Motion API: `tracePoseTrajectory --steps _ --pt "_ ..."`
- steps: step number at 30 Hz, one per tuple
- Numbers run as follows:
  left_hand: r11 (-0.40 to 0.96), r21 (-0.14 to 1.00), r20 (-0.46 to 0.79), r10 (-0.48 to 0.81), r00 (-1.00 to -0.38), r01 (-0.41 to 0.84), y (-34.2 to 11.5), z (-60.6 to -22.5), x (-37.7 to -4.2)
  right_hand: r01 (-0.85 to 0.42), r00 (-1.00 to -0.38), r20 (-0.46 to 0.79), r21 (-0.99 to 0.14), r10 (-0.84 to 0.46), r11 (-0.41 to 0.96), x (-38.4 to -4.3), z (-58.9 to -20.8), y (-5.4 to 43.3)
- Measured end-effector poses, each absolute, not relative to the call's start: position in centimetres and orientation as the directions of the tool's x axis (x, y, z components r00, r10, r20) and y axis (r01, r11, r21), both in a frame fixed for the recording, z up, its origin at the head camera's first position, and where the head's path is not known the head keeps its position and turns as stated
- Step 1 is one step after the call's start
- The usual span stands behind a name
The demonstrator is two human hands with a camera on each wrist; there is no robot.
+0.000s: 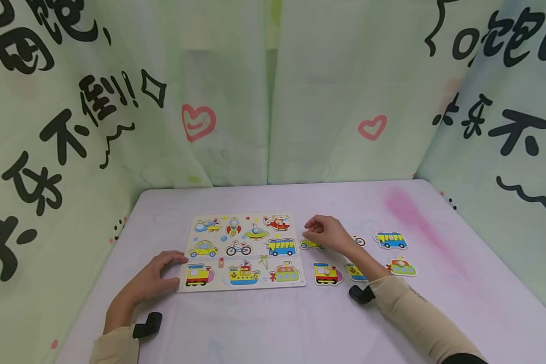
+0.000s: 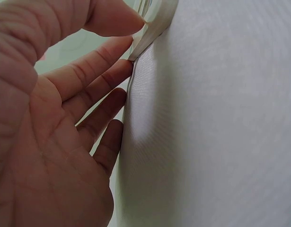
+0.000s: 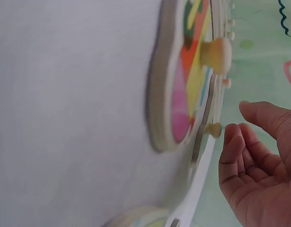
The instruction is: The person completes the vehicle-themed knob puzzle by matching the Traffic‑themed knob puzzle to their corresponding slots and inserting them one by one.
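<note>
Touching one puzzle board (image 1: pixel 221 279) with left hand (image 1: pixel 152 275), right hand (image 1: pixel 329 233) near one yellow car (image 1: pixel 310 245) among six loose pieces (image 1: pixel 327 274) on the surface (image 1: pixel 236 328), thumbs and fingers apart.

Behind the right arm (image 1: pixel 368 264) we lose part of the loose bike (image 1: pixel 360 241) and boat (image 1: pixel 356 273); the right hand (image 1: pixel 329 234) hides some of the car (image 1: pixel 312 245). From the right wrist we see the train (image 3: pixel 180 111) blurred, cut off above; from the left, the board (image 2: pixel 158 21) is cropped.

High, downward head view, close sideways wrist views, tabletop (image 1: pixel 236 323) in all.
</note>
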State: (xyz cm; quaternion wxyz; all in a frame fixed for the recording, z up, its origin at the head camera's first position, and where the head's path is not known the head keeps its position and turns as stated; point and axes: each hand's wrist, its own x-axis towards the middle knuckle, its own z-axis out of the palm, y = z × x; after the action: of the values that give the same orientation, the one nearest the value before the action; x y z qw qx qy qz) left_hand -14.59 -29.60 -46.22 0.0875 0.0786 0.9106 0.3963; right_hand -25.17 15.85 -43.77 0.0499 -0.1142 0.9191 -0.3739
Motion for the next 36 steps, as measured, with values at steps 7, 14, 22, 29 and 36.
tracePoseTrajectory --steps 7,14,22,29,36 --pt "0.674 0.734 -0.090 0.217 -0.972 0.083 -29.6 -46.1 -14.6 -0.181 -0.963 -0.020 -0.691 -0.269 0.700 -25.3 -44.0 16.6" --pt "0.670 0.739 -0.099 0.214 -0.972 0.072 -29.6 -46.1 -14.6 -0.185 -0.959 -0.037 -0.674 -0.283 0.715 -25.5 -44.1 17.0" --pt "0.678 0.733 -0.105 0.208 -0.973 0.066 -29.5 -45.9 -14.6 -0.192 -0.949 -0.061 -0.669 -0.311 0.718 -25.7 -44.1 17.2" --pt "0.678 0.732 -0.106 0.209 -0.972 0.066 -29.6 -46.1 -14.6 -0.222 -0.942 -0.048 -0.654 -0.332 0.724 -25.7 -44.0 17.1" --pt "0.674 0.736 -0.106 0.212 -0.971 0.067 -29.7 -46.3 -14.7 -0.229 -0.943 -0.034 -0.652 -0.330 0.723 -25.6 -44.0 17.2"
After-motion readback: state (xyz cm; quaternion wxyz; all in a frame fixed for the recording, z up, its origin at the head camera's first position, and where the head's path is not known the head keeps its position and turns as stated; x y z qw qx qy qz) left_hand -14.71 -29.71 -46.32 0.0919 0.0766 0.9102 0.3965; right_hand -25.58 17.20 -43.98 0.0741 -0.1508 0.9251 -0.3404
